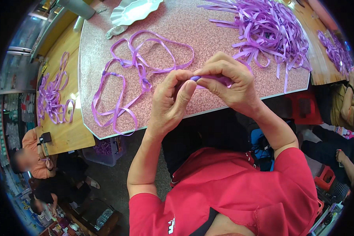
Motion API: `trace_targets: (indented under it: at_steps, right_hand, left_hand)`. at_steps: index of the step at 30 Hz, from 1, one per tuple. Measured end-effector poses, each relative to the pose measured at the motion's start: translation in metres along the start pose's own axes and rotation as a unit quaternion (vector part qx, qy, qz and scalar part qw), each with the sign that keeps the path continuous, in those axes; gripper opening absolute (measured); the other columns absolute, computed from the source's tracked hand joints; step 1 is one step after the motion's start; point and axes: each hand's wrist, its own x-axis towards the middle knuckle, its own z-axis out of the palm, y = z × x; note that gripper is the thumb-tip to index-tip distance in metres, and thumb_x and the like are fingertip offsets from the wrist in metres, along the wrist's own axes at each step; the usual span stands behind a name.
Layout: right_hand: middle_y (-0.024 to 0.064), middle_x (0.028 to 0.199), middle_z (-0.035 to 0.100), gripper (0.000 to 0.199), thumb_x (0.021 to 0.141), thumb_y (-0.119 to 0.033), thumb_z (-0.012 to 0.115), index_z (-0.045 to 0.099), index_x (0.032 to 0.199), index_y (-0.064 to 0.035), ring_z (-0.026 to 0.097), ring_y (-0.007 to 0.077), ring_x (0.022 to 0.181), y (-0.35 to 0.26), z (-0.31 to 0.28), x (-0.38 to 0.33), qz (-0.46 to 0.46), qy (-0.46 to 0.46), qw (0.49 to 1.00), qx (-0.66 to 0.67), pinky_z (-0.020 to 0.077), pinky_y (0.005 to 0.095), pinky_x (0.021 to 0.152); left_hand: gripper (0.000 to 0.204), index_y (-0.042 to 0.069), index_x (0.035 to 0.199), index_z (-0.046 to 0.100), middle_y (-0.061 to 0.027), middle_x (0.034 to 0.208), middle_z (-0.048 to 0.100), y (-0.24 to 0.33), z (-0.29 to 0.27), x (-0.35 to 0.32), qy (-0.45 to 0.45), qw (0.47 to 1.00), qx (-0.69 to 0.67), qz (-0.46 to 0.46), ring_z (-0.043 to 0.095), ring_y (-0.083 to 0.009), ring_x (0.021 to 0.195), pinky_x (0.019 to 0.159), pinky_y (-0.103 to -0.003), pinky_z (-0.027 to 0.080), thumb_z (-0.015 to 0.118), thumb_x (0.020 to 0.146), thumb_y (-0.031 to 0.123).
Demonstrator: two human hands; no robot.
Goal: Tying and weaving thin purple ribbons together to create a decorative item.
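Observation:
Both my hands meet over the near edge of the table, pinching one small purple bead-like fastener (195, 78) between thumbs and forefingers. My left hand (172, 96) is closed on its left side, and my right hand (231, 80) grips its right side together with a bit of purple ribbon. Just left of my hands lie looped purple lanyards (124, 88) with small darker purple pieces on them. Beyond my right hand spreads a big tangled heap of purple ribbons (269, 33). My curled fingers hide part of the held ribbon.
The pink speckled tabletop (208, 39) carries a white scalloped dish (135, 11) and a grey cylinder (78, 8) at the far left. More purple ribbons (53, 98) lie on the wooden table to the left. A red stool (305, 108) stands below right; other people sit at both sides.

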Motion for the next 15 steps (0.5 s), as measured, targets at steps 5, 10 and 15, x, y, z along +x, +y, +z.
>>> trace_targets:
  at_steps: [5, 10, 15]
  right_hand:
    - [0.0066, 0.099, 0.063, 0.027, 0.081, 0.001, 0.075, 0.070, 0.107, -0.0050, 0.062, 0.0159, 0.087, 0.005, -0.003, 0.003, -0.087, -0.010, 0.992, -0.090, 0.0504, 0.0271, 0.070]
    - [0.0083, 0.102, 0.065, 0.022, 0.083, -0.001, 0.073, 0.072, 0.104, -0.0057, 0.064, 0.0192, 0.091, 0.000, -0.066, -0.001, -0.088, 0.027, 0.964, -0.249, 0.0523, 0.0292, 0.075]
    - [0.0074, 0.097, 0.066, 0.021, 0.083, -0.009, 0.075, 0.072, 0.102, -0.0029, 0.063, 0.0142, 0.087, 0.007, -0.151, -0.006, 0.094, 0.056, 0.934, -0.340, 0.0498, 0.0273, 0.071]
  left_hand:
    - [0.010, 0.001, 0.104, 0.061, 0.0020, 0.084, 0.054, 0.016, -0.014, -0.004, 0.051, 0.989, 0.131, 0.035, 0.047, -0.0049, 0.073, 0.063, -0.021, 0.039, 0.059, 0.099, 0.010]
    - [0.012, 0.001, 0.100, 0.066, -0.0042, 0.087, 0.061, 0.027, -0.067, 0.006, 0.213, 0.892, 0.387, 0.100, 0.056, -0.0115, 0.074, 0.065, -0.026, 0.046, 0.063, 0.095, 0.012]
    - [0.029, 0.005, 0.120, 0.062, -0.0133, 0.120, 0.055, 0.042, -0.097, 0.005, 0.222, 0.712, 0.647, 0.159, 0.052, -0.0263, 0.117, 0.098, -0.041, 0.044, 0.064, 0.094, 0.017]
